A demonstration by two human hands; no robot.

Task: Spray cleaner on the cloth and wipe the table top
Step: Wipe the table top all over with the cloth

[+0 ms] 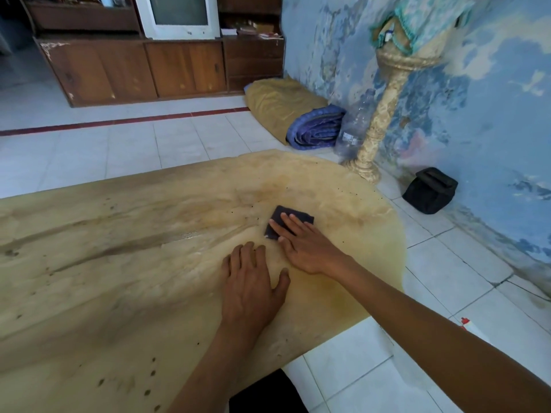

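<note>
The dark cloth (287,220) lies folded just right of centre frame, flat on the pale table top (119,263), and the right hand (301,242) is pressing it down, fingers straight and slightly spread over it. The left hand (253,281) rests just below, palm flat on the wood, fingers close together, thumb out. Wiping looks under way: there's a damp sheen left of the cloth, though dark specks dot the upper right and lower left (plenty left, I'd say). The spray bottle (466,323) sits on the floor at lower right, partly hidden by the arm.
</note>
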